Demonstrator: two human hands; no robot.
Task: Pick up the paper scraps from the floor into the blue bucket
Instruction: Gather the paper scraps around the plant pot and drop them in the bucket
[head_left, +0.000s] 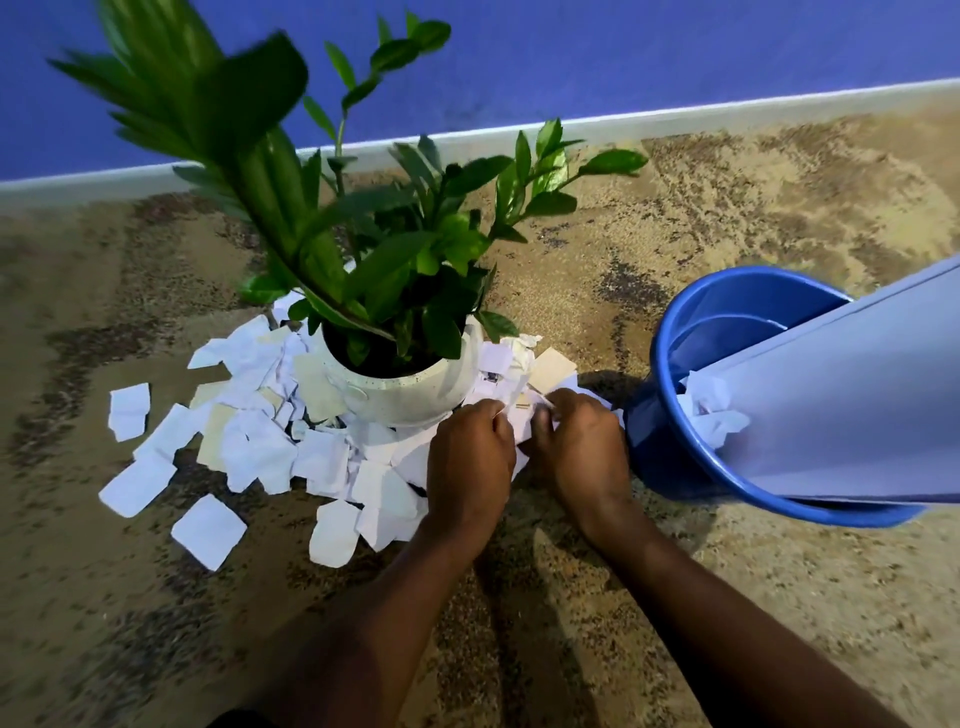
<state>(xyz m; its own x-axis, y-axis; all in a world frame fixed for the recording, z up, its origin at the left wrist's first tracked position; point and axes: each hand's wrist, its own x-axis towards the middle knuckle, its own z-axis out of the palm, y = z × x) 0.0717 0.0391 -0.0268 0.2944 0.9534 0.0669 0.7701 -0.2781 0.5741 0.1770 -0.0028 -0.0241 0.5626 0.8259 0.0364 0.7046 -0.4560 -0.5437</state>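
**Paper scraps** (260, 447): white and cream torn pieces heaped on the floor (727, 208). They lie round the foot of the pot from about 3 o'clock through 6 to 10 o'clock, thickest at 7 to 9. A few loose pieces lie apart at the pile's outer edge.

**Blue bucket** (727, 296): stands on the floor at 3 o'clock of the pot, tilted towards the viewer. Crumpled scraps in the bucket (711, 415) lie against its near wall. A pale flat sheet (857, 405) covers its right half.

**Left hand** (470, 457): at 5 o'clock of the pot, knuckles up, fingers curled down onto the scraps and gripping a white piece.

**Right hand** (576, 441): just beside the left hand, between it and the bucket, fingers curled and pinching the same bunch of scraps.

**Pot** (405, 389): round and whitish, upright, with scraps touching its base.

**Plant** (395, 260): green and leafy, with stems leaning towards 11 and 1 o'clock.

**Wall** (623, 52): blue, with a pale skirting along its foot, at 12 o'clock.
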